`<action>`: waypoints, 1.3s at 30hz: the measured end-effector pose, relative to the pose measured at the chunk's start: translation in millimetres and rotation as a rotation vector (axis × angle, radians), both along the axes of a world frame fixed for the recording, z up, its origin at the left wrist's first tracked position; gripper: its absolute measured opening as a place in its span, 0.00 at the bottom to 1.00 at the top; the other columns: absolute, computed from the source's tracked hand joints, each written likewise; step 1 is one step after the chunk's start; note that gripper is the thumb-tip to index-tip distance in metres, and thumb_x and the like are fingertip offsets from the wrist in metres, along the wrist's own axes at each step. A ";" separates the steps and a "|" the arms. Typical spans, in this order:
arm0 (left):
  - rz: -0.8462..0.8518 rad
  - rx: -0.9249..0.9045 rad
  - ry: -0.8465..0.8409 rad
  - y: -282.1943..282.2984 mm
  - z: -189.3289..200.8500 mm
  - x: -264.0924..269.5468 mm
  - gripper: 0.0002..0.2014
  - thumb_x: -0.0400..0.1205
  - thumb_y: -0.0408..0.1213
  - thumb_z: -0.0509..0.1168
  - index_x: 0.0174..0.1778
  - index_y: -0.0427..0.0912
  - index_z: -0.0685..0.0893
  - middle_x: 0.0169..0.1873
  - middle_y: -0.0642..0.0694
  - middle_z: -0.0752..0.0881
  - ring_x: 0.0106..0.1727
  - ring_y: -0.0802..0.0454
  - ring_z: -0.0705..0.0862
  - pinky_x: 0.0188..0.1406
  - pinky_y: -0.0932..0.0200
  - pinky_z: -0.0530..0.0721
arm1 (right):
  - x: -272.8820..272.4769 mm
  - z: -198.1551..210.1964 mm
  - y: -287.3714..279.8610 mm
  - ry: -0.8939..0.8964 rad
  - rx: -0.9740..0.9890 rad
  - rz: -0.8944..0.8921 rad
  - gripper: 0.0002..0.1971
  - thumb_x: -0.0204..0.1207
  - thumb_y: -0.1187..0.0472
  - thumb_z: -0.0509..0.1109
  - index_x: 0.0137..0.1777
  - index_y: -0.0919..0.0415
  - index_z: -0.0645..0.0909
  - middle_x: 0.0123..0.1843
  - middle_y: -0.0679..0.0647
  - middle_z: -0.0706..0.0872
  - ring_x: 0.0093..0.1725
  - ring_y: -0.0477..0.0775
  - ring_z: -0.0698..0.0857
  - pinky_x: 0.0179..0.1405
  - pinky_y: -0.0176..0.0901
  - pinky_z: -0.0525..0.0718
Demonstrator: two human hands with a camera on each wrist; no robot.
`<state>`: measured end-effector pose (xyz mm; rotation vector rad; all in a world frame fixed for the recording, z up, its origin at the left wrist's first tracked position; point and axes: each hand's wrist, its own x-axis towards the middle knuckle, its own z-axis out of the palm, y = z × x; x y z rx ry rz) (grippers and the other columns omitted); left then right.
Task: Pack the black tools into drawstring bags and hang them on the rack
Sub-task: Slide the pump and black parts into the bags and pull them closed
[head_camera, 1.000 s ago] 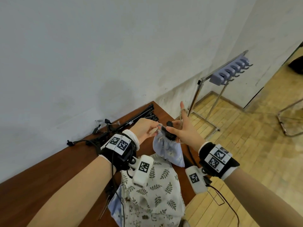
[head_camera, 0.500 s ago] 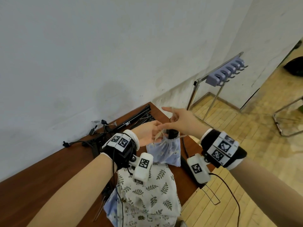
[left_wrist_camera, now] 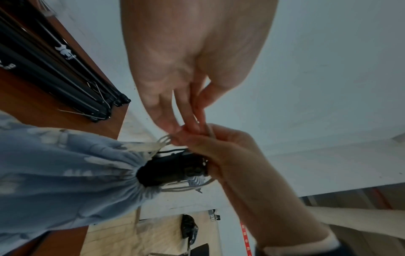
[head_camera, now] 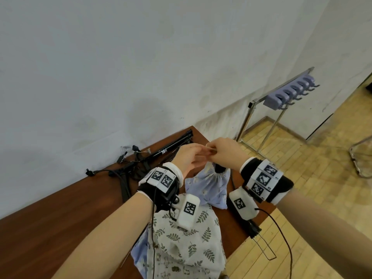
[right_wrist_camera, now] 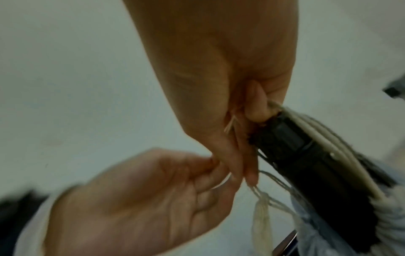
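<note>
A pale blue drawstring bag (head_camera: 207,187) hangs over the table's right end, its gathered mouth closed round a black tool (head_camera: 219,169) whose end sticks out. My left hand (head_camera: 198,157) and right hand (head_camera: 214,153) meet just above the mouth, and both pinch the cream drawstring cords (right_wrist_camera: 324,138). In the left wrist view the left fingers (left_wrist_camera: 186,119) pinch cord loops coming from the bag (left_wrist_camera: 65,164) beside the tool (left_wrist_camera: 171,170). The right wrist view shows the tool (right_wrist_camera: 306,164) against my right hand (right_wrist_camera: 243,164). The rack (head_camera: 289,93), with its grey hooks, stands on the floor at the far right.
More black tools and cords (head_camera: 161,154) lie along the wall on the brown table (head_camera: 60,218). A leaf-print bag (head_camera: 187,238) lies on other bags below my wrists. A black tool (head_camera: 252,228) overhangs the table's right edge. Wooden floor spreads to the right.
My right hand has let go of the black tool it was holding at the bag's mouth and now pinches the cords beside my left hand. The bag's mouth has gathered round the tool.
</note>
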<state>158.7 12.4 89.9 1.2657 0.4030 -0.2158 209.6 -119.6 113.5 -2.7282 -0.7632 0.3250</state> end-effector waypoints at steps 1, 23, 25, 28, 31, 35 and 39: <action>0.057 0.052 0.013 0.9 -4.1 1.7 0.10 0.82 0.23 0.56 0.43 0.35 0.82 0.38 0.40 0.84 0.38 0.46 0.84 0.49 0.53 0.84 | 4.4 2.0 -3.1 0.082 0.120 -0.039 0.07 0.74 0.61 0.69 0.34 0.56 0.84 0.32 0.51 0.87 0.35 0.49 0.84 0.37 0.39 0.80; -0.146 -0.158 -0.040 -7.7 -13.1 4.4 0.08 0.81 0.29 0.61 0.44 0.34 0.86 0.38 0.42 0.85 0.36 0.52 0.84 0.37 0.64 0.83 | 10.1 7.6 -30.7 -0.067 -0.076 -0.047 0.14 0.74 0.40 0.66 0.40 0.51 0.78 0.31 0.43 0.81 0.29 0.43 0.76 0.28 0.37 0.69; -0.160 -0.202 -0.092 -6.5 -10.0 4.0 0.11 0.81 0.24 0.57 0.48 0.33 0.86 0.36 0.45 0.88 0.33 0.57 0.85 0.32 0.68 0.83 | 8.6 8.8 -27.0 -0.096 -0.152 0.020 0.16 0.71 0.43 0.68 0.32 0.53 0.72 0.27 0.46 0.73 0.27 0.46 0.70 0.26 0.38 0.65; -0.178 -0.126 -0.112 -7.7 -11.2 7.9 0.18 0.76 0.14 0.54 0.55 0.27 0.84 0.38 0.45 0.89 0.35 0.57 0.84 0.32 0.69 0.78 | 5.9 4.8 -20.5 -0.153 -0.169 0.009 0.16 0.72 0.45 0.69 0.29 0.51 0.71 0.26 0.46 0.74 0.30 0.49 0.77 0.25 0.38 0.67; -0.106 0.137 -0.141 -6.3 -20.4 8.8 0.21 0.72 0.10 0.58 0.55 0.29 0.86 0.28 0.50 0.86 0.32 0.57 0.80 0.33 0.68 0.74 | 10.9 6.6 -20.6 -0.079 -0.116 -0.002 0.20 0.76 0.50 0.69 0.23 0.51 0.73 0.19 0.46 0.73 0.23 0.48 0.73 0.21 0.34 0.65; -0.085 0.351 -0.248 -13.3 -26.4 6.8 0.11 0.72 0.24 0.75 0.51 0.33 0.88 0.30 0.54 0.85 0.27 0.70 0.83 0.31 0.76 0.77 | 20.9 19.1 -21.4 0.133 0.071 -0.017 0.17 0.76 0.57 0.72 0.27 0.62 0.84 0.16 0.44 0.74 0.19 0.44 0.68 0.19 0.31 0.65; -0.072 0.385 -0.281 -23.0 -21.0 13.4 0.09 0.71 0.31 0.77 0.41 0.29 0.88 0.29 0.50 0.88 0.36 0.64 0.88 0.43 0.65 0.86 | 23.0 21.1 -20.5 0.193 0.119 -0.029 0.19 0.76 0.53 0.74 0.23 0.56 0.81 0.20 0.47 0.77 0.18 0.41 0.70 0.21 0.28 0.67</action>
